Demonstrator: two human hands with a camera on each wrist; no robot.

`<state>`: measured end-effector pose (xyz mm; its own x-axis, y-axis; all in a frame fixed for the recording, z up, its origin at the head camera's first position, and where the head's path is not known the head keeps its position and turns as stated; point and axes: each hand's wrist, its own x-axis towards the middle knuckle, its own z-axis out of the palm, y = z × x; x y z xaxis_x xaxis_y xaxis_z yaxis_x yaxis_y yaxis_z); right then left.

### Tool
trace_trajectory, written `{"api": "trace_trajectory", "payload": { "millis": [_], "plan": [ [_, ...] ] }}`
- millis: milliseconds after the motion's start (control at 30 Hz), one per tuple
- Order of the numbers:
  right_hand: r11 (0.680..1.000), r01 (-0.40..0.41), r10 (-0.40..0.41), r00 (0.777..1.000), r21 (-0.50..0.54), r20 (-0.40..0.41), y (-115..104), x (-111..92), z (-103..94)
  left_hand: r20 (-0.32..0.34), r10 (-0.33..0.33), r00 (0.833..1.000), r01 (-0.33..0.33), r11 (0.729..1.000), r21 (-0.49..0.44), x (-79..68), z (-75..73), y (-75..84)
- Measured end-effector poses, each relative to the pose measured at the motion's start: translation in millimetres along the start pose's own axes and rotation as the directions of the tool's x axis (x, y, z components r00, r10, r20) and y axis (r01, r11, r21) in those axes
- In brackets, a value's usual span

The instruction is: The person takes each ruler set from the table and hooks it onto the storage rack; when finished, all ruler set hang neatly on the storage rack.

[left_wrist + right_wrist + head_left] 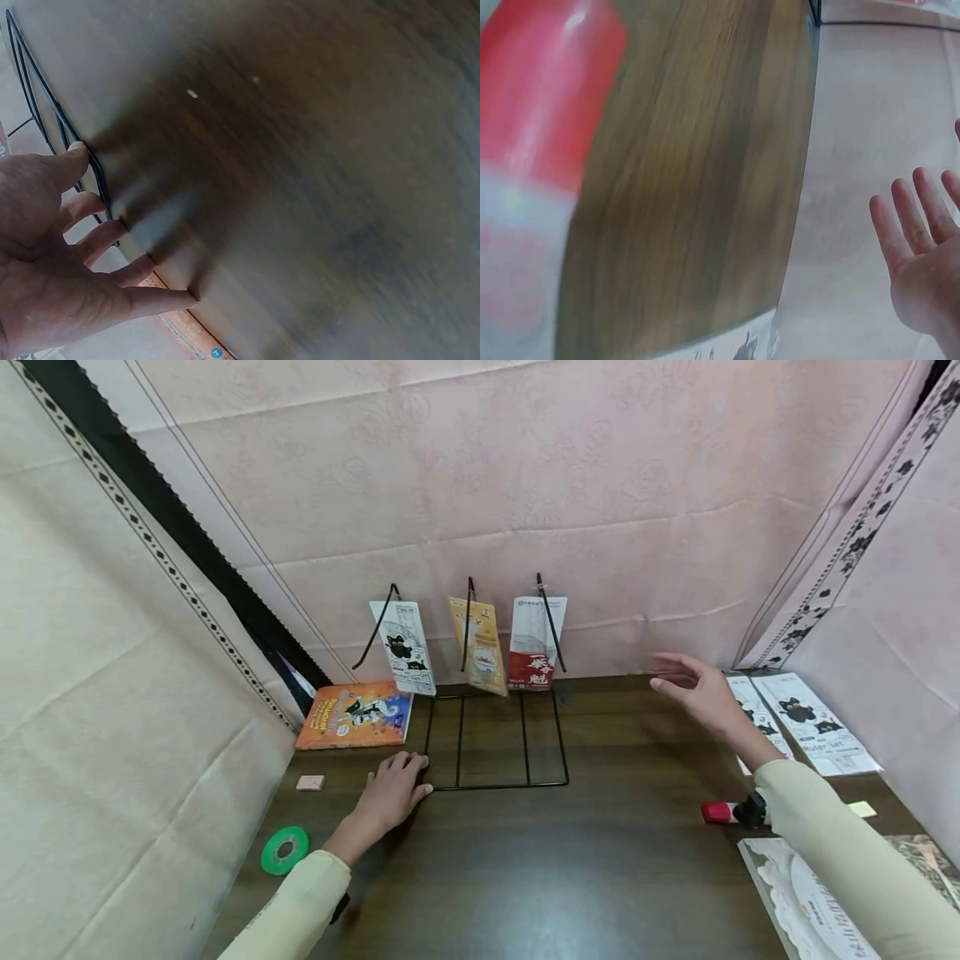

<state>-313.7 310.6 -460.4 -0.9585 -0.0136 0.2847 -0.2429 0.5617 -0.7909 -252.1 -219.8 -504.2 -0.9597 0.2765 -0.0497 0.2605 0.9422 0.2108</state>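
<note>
A black wire rack (495,787) stands toward the back of the table with three prongs. On them hang a white packet with black cats (405,647), a yellow packet (485,647) and a white-and-red packet (527,672). My left hand (390,789) rests at the rack base's front left corner, fingers spread and their tips down by the tabletop. In the left wrist view its thumb (73,161) lies against the wire. My right hand (697,693) hovers over the back right, fingers extended, holding nothing. Beside it lie two cat-print packets (817,727), one partly hidden by the forearm.
An orange picture book (352,718) lies left of the rack. Nearer are a small pink block (310,782) and a green ring-shaped roll (268,856). By the right sleeve are a red-capped tube (717,812) and a white booklet (817,902). Cloth walls (525,460) enclose the table.
</note>
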Motion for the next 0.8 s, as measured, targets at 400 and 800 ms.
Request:
{"api": "trace_trajectory", "payload": {
  "millis": [400, 800],
  "plan": [
    [0.976, -0.115, 0.124, 0.992, -0.185, 0.036, 19.3, -19.5, -33.0, 0.011, -0.002, 1.0, 0.002, 1.0, 0.026, 0.4, 0.0, 0.9],
    [0.94, -0.165, 0.211, 0.969, -0.297, 0.13, 37.9, -31.9, -62.6, 0.008, -0.004, 1.0, 0.004, 0.999, 0.037, -0.5, -0.1, 2.2]
  ]
}}
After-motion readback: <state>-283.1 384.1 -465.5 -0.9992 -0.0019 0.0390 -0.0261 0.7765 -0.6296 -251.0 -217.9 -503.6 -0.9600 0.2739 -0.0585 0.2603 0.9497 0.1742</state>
